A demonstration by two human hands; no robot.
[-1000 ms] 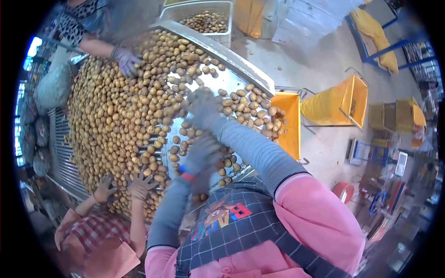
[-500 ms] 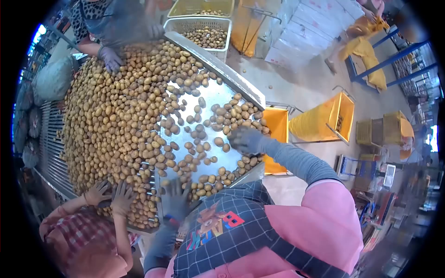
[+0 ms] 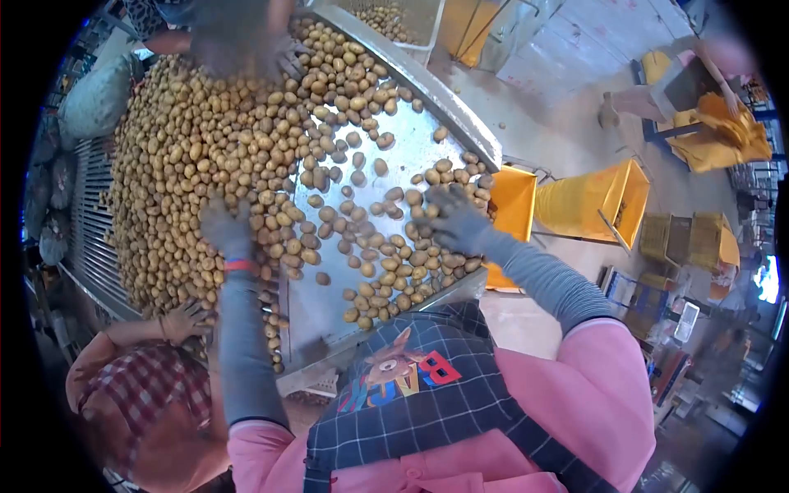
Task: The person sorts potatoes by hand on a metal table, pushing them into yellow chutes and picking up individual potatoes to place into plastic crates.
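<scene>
A large heap of small potatoes (image 3: 189, 156) covers the left side of a metal sorting table. On the right, looser potatoes lie on the bare metal surface (image 3: 316, 304). My left hand (image 3: 226, 226), in a grey glove, rests on the heap with its fingers apart. Some of its fingertips are blurred. My right hand (image 3: 456, 222), gloved too, lies with spread fingers against a cluster of potatoes near the table's narrow right end. Just past that end hangs an orange bag (image 3: 514, 201). Neither hand is closed around a potato.
A co-worker's hand (image 3: 185, 320) touches the heap at lower left; another co-worker's hand (image 3: 288, 57) reaches in at the top. A raised metal edge (image 3: 427, 82) borders the table. Beyond stand a second orange bag (image 3: 588, 201), yellow crates (image 3: 707, 238) and a white crate (image 3: 423, 45).
My left hand has moved from the table's near edge forward and left onto the heap. My right hand has shifted slightly up. More loose potatoes now gather near the right end.
</scene>
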